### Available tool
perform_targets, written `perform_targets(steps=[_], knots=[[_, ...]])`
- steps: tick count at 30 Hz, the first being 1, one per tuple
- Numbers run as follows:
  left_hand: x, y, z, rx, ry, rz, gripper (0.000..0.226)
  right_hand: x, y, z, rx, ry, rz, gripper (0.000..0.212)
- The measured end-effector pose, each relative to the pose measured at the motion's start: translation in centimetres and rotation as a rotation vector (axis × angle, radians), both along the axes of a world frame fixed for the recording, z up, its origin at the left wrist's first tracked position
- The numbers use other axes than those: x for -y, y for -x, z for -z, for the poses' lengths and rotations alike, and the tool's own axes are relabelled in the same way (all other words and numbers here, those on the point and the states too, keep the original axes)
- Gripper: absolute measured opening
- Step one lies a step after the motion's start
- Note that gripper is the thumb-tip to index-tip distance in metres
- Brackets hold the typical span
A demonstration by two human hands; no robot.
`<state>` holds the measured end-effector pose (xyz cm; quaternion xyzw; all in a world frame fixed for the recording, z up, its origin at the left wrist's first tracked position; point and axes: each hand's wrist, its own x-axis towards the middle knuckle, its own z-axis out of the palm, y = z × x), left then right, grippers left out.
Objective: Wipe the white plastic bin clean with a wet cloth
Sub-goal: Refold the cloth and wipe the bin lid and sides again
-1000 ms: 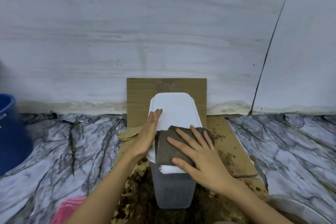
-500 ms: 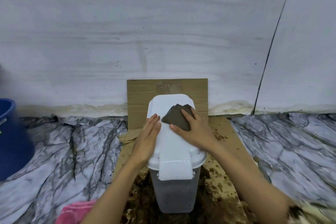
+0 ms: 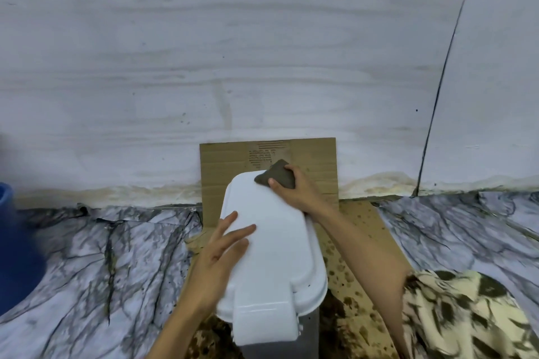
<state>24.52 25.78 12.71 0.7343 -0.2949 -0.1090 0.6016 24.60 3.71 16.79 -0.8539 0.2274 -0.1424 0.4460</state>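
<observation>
The white plastic bin (image 3: 277, 256) stands upright on wet cardboard, its white lid facing me and a grey translucent body below. My right hand (image 3: 294, 189) grips a folded dark grey cloth (image 3: 275, 176) and holds it against the lid's far right corner. My left hand (image 3: 221, 251) rests on the lid's left edge with its fingers straight and spread.
Stained cardboard (image 3: 361, 230) lies under the bin and stands up against the white wall (image 3: 262, 67). A blue bucket (image 3: 14, 242) sits at the left edge. Marble-patterned floor (image 3: 102, 256) spreads on both sides.
My right hand has carried the cloth from the lid's near end up to its far right corner. My left hand stays on the lid's left side. The view has come closer to the bin.
</observation>
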Motion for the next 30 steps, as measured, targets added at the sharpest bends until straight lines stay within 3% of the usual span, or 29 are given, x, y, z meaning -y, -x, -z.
perform_targets(steps=[7, 18, 24, 30], knots=[[0.6, 0.7, -0.2, 0.005, 0.055, 0.003, 0.026, 0.0, 2.4, 0.8, 0.027, -0.104, 0.045, 0.063], [0.0, 0.9, -0.6, -0.009, 0.028, 0.000, 0.029, -10.0, 15.6, 2.9, -0.022, 0.132, 0.096, 0.054], [-0.8, 0.4, -0.7, 0.002, 0.030, 0.001, 0.031, -6.4, 9.4, 2.2, -0.089, 0.081, 0.017, 0.057], [-1.1, 0.3, -0.7, 0.021, 0.018, -0.009, 0.031, -3.3, 3.6, 1.8, 0.007, -0.033, 0.034, 0.054]])
